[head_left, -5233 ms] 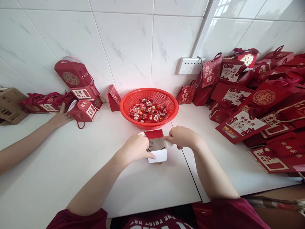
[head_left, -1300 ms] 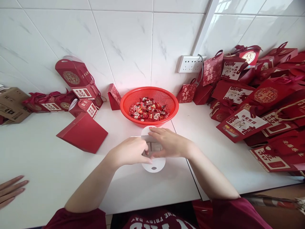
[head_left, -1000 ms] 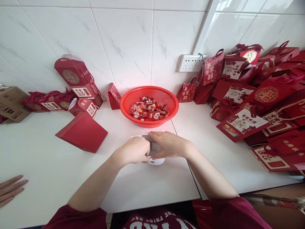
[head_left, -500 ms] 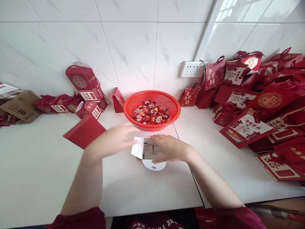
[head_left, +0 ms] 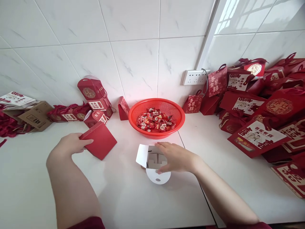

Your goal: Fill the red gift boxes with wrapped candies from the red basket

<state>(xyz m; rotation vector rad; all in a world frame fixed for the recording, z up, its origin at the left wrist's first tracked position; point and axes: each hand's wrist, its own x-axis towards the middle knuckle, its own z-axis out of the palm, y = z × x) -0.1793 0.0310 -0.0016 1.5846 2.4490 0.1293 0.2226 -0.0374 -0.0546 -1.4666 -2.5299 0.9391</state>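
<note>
My left hand point(head_left: 73, 143) grips the upper left edge of a plain red box point(head_left: 101, 141), thumb on top, at the left of the table. In the middle, an open box point(head_left: 156, 159) with white inside stands with its flaps spread, one to the left and a rounded one with a hole toward me. My right hand point(head_left: 178, 157) is closed around that box's right side, fingers on its back edge and thumb at its front. Just behind it sits a red basket point(head_left: 156, 135) holding wrapped candies point(head_left: 156, 121).
Red gift boxes point(head_left: 95, 95) and a brown carton point(head_left: 39, 117) stand at the back left. Many red gift bags point(head_left: 259, 135) are piled on the right. A power strip point(head_left: 194, 77) is on the tiled wall point(head_left: 135, 63).
My left hand has moved left from beside the white-lined box and taken hold of the plain red box. The view has shifted, while my right hand remains at the open box.
</note>
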